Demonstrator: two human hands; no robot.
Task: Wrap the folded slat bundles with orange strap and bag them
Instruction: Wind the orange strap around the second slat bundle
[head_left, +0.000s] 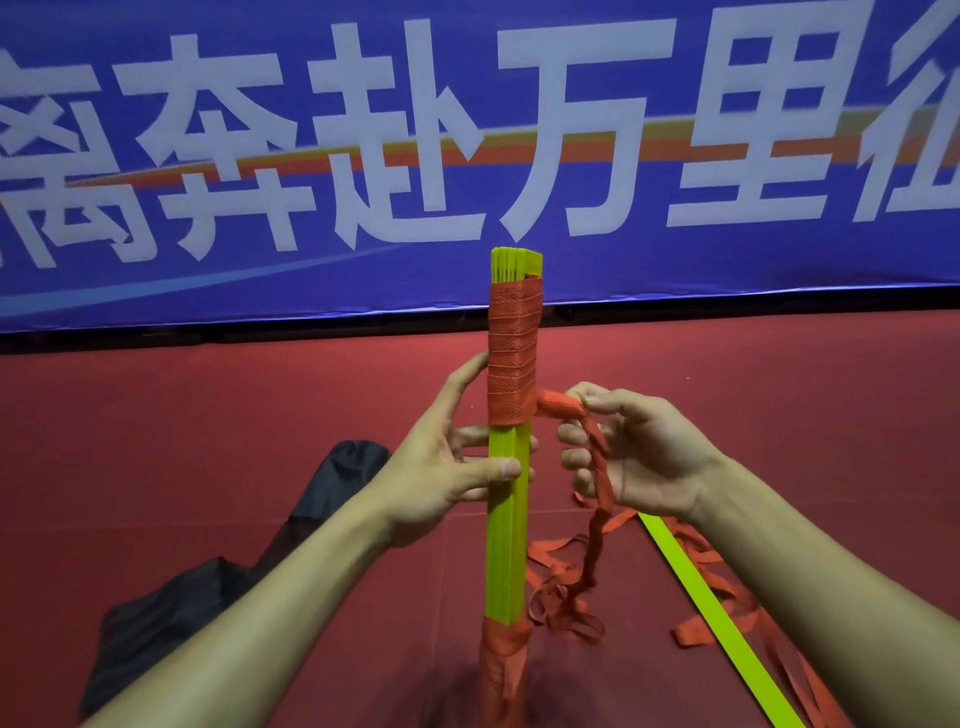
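Hanging behind the slat bundle (508, 525) is a blue banner (727, 260) with white characters, and a red floor (208, 405) is spreading beneath it. A black bag (208, 587) is lying left of the bundle. The lime-green bundle is standing upright at centre, orange strap (513, 353) wound around its upper part. The left hand (441, 467) is clamping the bundle below the wrapping, thumb in front. The right hand (631, 452), just right of the bundle, is pinching the strap's loose run, which is trailing down to tangled strap and a loose green slat (717, 618).
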